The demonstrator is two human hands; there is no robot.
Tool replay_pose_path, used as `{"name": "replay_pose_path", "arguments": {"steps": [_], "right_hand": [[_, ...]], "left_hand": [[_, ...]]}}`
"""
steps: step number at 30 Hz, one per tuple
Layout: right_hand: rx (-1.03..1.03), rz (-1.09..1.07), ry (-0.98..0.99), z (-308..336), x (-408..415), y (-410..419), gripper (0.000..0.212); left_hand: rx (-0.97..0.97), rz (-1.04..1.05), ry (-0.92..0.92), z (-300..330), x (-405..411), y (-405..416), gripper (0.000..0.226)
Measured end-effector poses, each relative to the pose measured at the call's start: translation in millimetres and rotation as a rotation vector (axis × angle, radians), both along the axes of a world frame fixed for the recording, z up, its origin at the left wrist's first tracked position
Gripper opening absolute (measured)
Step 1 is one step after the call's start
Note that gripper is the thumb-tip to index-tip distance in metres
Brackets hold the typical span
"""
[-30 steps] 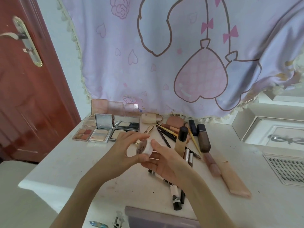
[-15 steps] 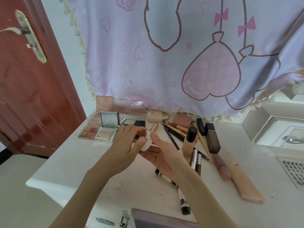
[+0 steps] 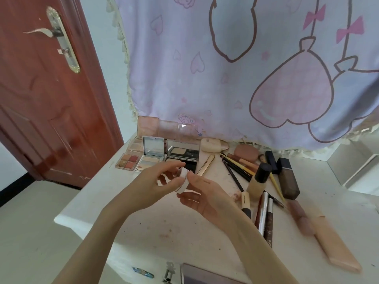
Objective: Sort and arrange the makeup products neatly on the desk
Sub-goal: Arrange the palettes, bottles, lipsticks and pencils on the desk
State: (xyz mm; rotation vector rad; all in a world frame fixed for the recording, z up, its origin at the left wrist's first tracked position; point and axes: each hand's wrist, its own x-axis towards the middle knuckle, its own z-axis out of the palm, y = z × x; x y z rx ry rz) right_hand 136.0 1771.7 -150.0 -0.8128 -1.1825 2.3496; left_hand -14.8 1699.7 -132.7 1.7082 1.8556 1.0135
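Observation:
Above the white desk (image 3: 155, 226) I hold a small round white jar (image 3: 183, 179) between both hands. My left hand (image 3: 152, 184) pinches its left side with thumb and fingers. My right hand (image 3: 207, 198) lies palm up under it, the thumb pressing its right edge. Behind the hands stand open palettes (image 3: 152, 155) and a black mirrored compact (image 3: 183, 153). To the right lie pencils and brushes (image 3: 238, 168), a beige foundation bottle (image 3: 258, 182), a dark square bottle (image 3: 288, 180), lip glosses (image 3: 265, 217) and a peach tube (image 3: 336, 245).
A lilac cartoon cloth (image 3: 246, 68) hangs behind the desk. A red-brown door (image 3: 41, 89) with a metal handle stands at the left. White boxes (image 3: 356, 167) sit at the far right. A grey device edge (image 3: 205, 276) shows at the bottom.
The jar has turned from facing me to nearly edge-on between my fingers. The view has shifted, so the desk things sit further right and lower.

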Motion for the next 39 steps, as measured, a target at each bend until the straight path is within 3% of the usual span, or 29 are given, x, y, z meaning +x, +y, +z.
{"name": "replay_pose_path", "arguments": {"steps": [6, 10, 16, 20, 23, 39], "right_hand": [[0.014, -0.111, 0.016, -16, -34, -6, 0.038], [0.399, -0.042, -0.241, -33, -68, -20, 0.051], [0.937, -0.003, -0.334, -64, -124, -34, 0.061], [1.153, -0.034, -0.405, -70, -146, -37, 0.057], [1.245, -0.028, -0.432, -73, -155, -36, 0.051], [1.222, -0.093, -0.373, -67, -166, -32, 0.041]], "left_hand": [[0.074, 0.237, -0.362, -14, -33, -15, 0.018], [0.093, 0.534, -0.528, -39, -74, -36, 0.03], [0.018, 0.688, -0.391, -72, -118, -65, 0.074], [-0.045, 0.763, -0.192, -80, -128, -62, 0.063], [-0.086, 0.777, -0.067, -78, -134, -55, 0.07], [0.004, 0.799, 0.032, -92, -146, -43, 0.053]]}}
